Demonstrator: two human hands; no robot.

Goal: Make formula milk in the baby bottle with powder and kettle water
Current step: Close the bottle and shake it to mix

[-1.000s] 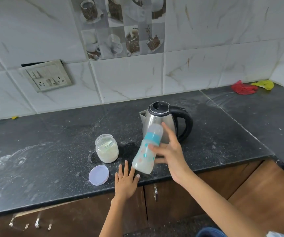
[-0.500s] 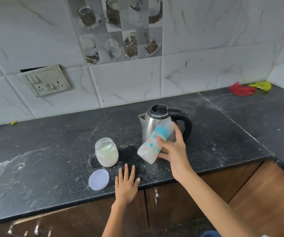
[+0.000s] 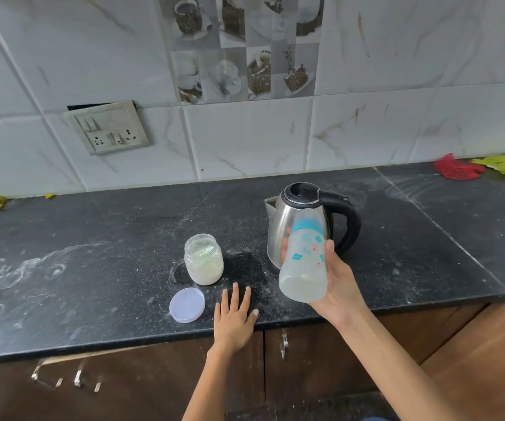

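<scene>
Since a second ago the baby bottle (image 3: 304, 259) has swung from leaning right to nearly upright, its base now tipped toward the camera, so to me this looks like mid-shake. It's held up off the counter (image 3: 93, 268) at centre-right of the frame, right in front of the kettle (image 3: 300, 226). The right hand (image 3: 336, 284) has its fingers and thumb wrapped round the lower body of the bottle. Teal collar and clear cap are on, and there's cloudy whitish liquid inside, so I'd say powder and water are both already in and the mixing is what's going on now.

Left hand (image 3: 234, 314) hasn't budged: flat on the counter edge at lower centre, fingers straight and spread, holding nothing.

What's left, far as I can tell: finish shaking, then tidy up. The powder jar (image 3: 204, 259) sits open left of the kettle, and its lilac lid (image 3: 187, 304) lies flat just beside the left hand, lower left of the jar. Spilled powder dusts the counter around them.
</scene>
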